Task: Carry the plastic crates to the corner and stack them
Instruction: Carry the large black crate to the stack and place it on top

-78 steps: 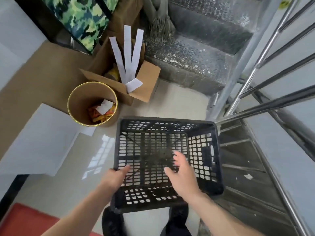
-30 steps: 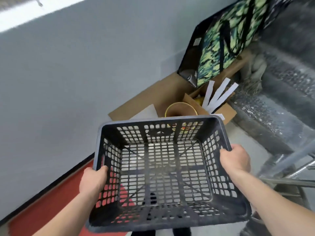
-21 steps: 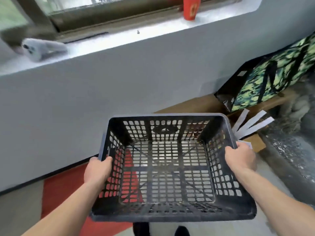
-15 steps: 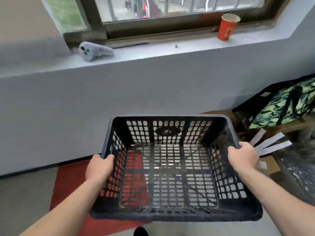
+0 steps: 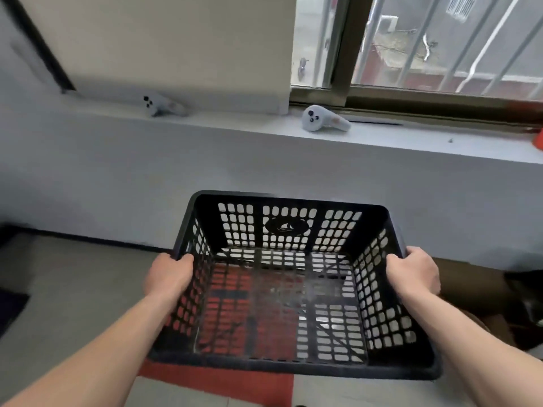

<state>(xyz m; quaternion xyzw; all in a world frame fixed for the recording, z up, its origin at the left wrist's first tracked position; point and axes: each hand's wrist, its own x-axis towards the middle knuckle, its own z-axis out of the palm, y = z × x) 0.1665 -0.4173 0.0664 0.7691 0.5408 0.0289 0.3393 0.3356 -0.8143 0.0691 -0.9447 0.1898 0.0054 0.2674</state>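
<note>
A: Head view. You hold the black plastic crate (image 5: 289, 227) in the air in front of you, open side up and nothing inside, with its far wall towards the grey wall under the windowsill (image 5: 235, 127).

B: Your left grip (image 5: 169, 277) is curled over the crate's left rim, thumb inside the wall. Your right grip (image 5: 412, 274) is clamped on the right rim in the same way.

A: Through the crate's slotted bottom you see a red mat (image 5: 223, 383) on the grey floor (image 5: 73, 289).

B: On the sill, well apart from the crate, lie two white controllers, one (image 5: 323, 120) near the window frame (image 5: 340, 54) and one (image 5: 160, 104) further left, which is blurred.
</note>
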